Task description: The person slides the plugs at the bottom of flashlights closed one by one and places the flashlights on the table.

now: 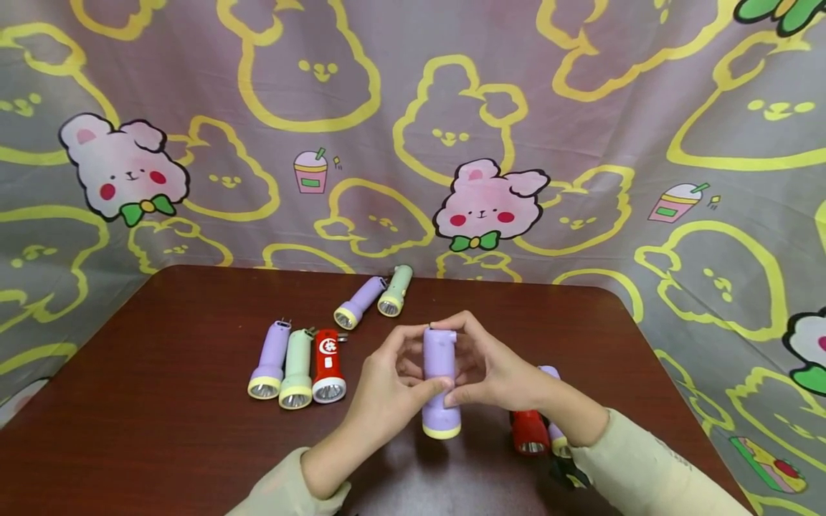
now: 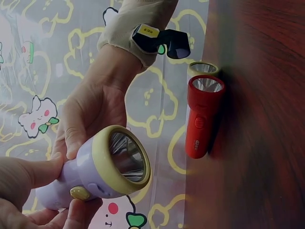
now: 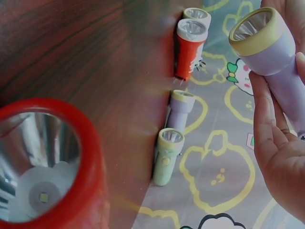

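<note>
A purple flashlight (image 1: 440, 365) with a yellow head ring is held above the table in front of me, lens end down. My left hand (image 1: 381, 387) pinches it from the left, thumb across the front of the barrel. From the other side my right hand (image 1: 493, 365) grips it too, its thumb meeting the left thumb. In the left wrist view the reflector (image 2: 127, 157) faces the camera, and a yellow switch (image 2: 80, 192) shows on the barrel near a left fingertip. The fingers behind the barrel are partly hidden in the head view.
Left on the brown table (image 1: 161, 373) lie a purple flashlight (image 1: 271, 355), a green flashlight (image 1: 298, 365) and a red-and-white flashlight (image 1: 328, 365). Further back are another purple flashlight (image 1: 361, 301) and green flashlight (image 1: 396, 288). A red flashlight (image 1: 529, 432) lies below my right forearm beside a purple one (image 1: 560, 438).
</note>
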Demonstrator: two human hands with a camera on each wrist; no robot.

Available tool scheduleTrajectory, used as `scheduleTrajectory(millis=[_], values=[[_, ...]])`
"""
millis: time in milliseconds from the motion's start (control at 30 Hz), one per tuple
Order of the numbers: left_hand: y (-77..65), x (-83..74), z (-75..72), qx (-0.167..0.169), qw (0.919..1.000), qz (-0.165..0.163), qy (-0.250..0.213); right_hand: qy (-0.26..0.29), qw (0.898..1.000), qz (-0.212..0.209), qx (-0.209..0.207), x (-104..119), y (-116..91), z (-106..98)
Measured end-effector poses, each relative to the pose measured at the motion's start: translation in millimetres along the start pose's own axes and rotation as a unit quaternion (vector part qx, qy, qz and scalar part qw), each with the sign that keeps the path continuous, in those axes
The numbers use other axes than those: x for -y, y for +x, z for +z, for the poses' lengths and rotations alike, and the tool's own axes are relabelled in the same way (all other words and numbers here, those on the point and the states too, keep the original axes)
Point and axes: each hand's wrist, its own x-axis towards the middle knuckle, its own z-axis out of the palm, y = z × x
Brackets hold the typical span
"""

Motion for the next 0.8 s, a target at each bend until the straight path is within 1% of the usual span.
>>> scheduleTrajectory(millis=[200,400,600,800], values=[[-1.5,-0.9,-2.2,0.000,1.0000,-0.005,-0.003,0.006,1.000,-0.003,-0.002,0.0,-2.0,3.2],[-3.6,-0.3,-3.0,0.007,0.9998,-0.017,-0.004,0.016,1.000,-0.008,0.000,-3.4,-5.3,6.4],[-3.8,1.6,-3.4,0.005,0.9996,-0.024,-0.012,0.015,1.000,-0.010,-0.003,-5.8,-5.3,8.6],[-3.0,3.6,-3.9,0.001,0.9997,-0.020,-0.015,-0.001,1.000,0.004,-0.009,-7.0,-5.9,8.2]])
